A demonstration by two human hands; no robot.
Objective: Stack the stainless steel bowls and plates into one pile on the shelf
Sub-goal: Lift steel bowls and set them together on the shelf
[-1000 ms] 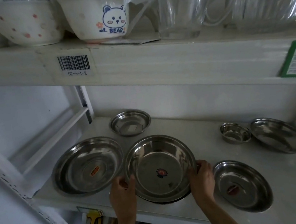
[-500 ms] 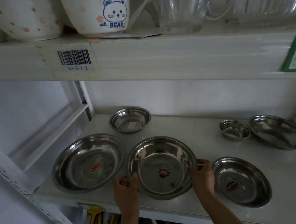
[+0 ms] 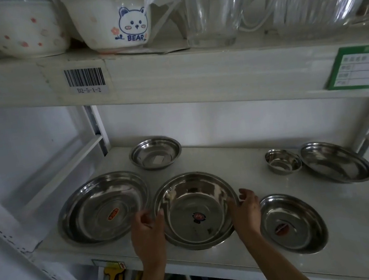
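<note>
Fingers of the left hand curled over the left rim of the deep steel bowl at lower centre of the frame, thumb inside the lip, while the right hand pressed its fingers against the opposite rim, the forefinger raised a little; both hands were closed on that one bowl, which sat low on the shelf, whether touching it or just lifted I could not tell. Just left of it lay the widest steel plate, its rim beside the left knuckles. Behind, toward the back wall, stood a medium steel bowl. To the lower right lay a shallow steel dish, and at the far right a tiny steel bowl beside another steel plate. Thin polished steel like this should be light, rigid and slippery, so opposite rims looked the surest hold, and it would likely clatter rather than break
</note>
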